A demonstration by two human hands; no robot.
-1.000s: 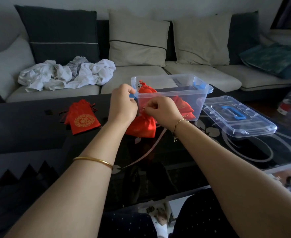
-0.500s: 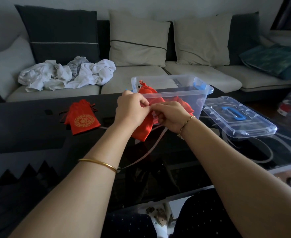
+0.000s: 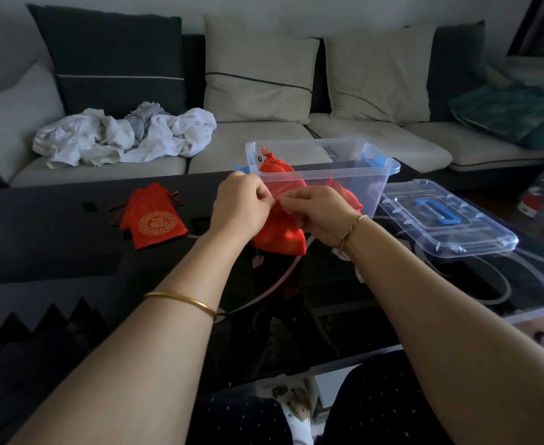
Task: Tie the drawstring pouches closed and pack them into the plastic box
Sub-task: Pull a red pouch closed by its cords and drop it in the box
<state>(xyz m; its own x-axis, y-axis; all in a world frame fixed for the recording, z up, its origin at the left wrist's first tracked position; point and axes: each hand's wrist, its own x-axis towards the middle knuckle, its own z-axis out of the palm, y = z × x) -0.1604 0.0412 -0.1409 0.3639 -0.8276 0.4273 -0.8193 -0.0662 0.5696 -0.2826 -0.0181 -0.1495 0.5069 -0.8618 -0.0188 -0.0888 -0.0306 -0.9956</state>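
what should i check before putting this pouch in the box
1. Grip: left hand and right hand both pinch the top of the held pouch: ok.
2. Knot finished: the fingers hide it: cannot tell.
3. Box open, lid lying off beside it: ok.
4. Room inside: packed pouches leave space on the right: ok.
5. Spare pouch lies on the table, not packed: not ok.
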